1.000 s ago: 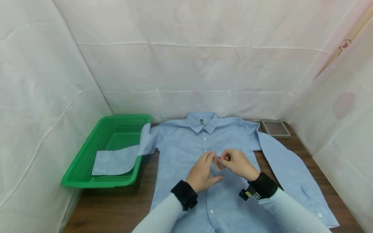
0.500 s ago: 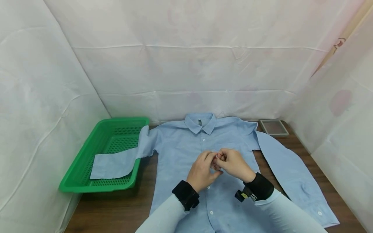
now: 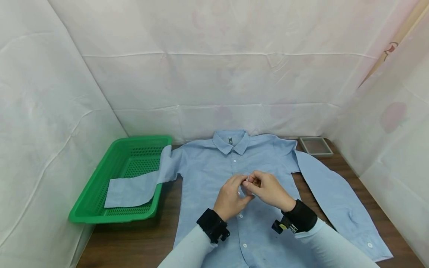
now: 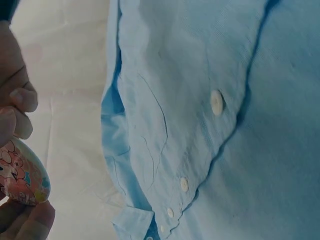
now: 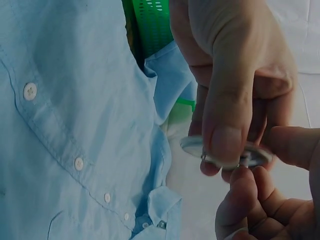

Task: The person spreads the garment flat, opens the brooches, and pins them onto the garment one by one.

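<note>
Between the two hands, over the middle of a light blue button-up shirt [image 3: 207, 160], is a round pin badge [image 4: 27, 177] with a pink cartoon print. My left hand [image 3: 231, 199] holds it by thumb and fingers. In the right wrist view the badge [image 5: 192, 145] appears almost edge-on, its back towards my right hand [image 3: 269, 190]. The thumb and fingertips of that right hand pinch a small part at the back, probably the pin, which the fingers mostly hide. Spread out flat, collar away from me, the shirt shows white buttons down its front.
At the left stands a green plastic basket [image 3: 100, 163]; one shirt sleeve [image 3: 130, 190] lies over its rim and into it. A small grey-framed tray [image 3: 316, 146] sits at the back right of the brown wooden table [image 3: 134, 238]. White cloth walls surround the table.
The left hand has closed in from beside the badge and now grips it. The badge has turned from face-on to nearly edge-on, the right hand still at it. The shirt lies unchanged.
</note>
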`<state>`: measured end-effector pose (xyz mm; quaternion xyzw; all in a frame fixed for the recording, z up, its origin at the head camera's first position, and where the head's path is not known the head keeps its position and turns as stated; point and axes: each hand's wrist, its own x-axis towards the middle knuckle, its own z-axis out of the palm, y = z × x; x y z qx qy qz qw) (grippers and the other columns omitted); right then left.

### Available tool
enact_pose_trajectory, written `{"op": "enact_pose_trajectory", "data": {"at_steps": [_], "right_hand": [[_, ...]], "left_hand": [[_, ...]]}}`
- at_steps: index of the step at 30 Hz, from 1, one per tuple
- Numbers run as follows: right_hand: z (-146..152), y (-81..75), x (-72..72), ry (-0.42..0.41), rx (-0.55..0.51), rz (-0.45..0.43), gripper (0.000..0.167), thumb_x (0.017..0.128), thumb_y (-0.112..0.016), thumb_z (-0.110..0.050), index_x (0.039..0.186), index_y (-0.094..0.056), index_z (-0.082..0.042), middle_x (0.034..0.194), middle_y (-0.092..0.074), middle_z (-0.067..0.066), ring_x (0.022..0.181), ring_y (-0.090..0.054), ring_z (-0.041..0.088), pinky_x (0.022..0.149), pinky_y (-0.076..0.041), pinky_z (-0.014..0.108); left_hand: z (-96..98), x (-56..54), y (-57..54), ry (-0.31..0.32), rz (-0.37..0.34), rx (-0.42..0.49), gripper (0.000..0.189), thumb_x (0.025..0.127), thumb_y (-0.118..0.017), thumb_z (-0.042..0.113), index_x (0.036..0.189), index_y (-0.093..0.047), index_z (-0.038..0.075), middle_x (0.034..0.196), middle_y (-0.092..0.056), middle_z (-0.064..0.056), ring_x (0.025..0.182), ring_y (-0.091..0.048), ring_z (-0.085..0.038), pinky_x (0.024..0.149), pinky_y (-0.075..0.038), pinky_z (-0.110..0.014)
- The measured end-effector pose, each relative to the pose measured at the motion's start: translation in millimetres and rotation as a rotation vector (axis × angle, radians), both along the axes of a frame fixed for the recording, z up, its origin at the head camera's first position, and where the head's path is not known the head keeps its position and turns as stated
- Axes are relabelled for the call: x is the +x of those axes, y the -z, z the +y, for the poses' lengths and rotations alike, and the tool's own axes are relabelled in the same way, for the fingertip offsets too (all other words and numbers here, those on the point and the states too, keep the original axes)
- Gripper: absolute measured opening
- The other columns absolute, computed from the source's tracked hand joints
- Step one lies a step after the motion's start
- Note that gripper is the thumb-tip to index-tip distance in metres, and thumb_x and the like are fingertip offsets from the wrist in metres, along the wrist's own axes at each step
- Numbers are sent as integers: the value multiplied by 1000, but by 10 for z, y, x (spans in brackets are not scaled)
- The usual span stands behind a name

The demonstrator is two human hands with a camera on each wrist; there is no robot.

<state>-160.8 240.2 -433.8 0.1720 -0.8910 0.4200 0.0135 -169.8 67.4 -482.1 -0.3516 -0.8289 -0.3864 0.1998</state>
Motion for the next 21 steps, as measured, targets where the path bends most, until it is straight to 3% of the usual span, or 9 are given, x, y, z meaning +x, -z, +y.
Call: {"op": "enact_pose_trajectory", "data": {"at_steps": [6,15,21], "right_hand": [[83,32,-10,33,-17,6,22,98,-57,-35,88,-61,-15,68,-50,-3,54,-44,11,50,-37,27],[148,69,-20,41,-94,-125,36,98,-53,-43,98,-63,-8,74,-55,2,61,-52,21,55,-42,30],[145,68,-23,23,-140,-206,39,97,-52,-45,104,-63,-8,90,-61,10,73,-58,29,62,-47,32]], "left_hand": [[-31,-5,-7,75,-133,132,55,78,-81,12,126,-55,5,114,-59,-4,100,-59,-14,81,-53,-25],[-76,16,-42,246,-357,333,54,82,-76,3,130,-50,5,125,-53,-12,116,-55,-28,91,-49,-25],[-126,59,-224,363,-487,470,53,82,-71,-7,129,-47,-7,129,-50,-21,121,-49,-41,97,-46,-36]]}}
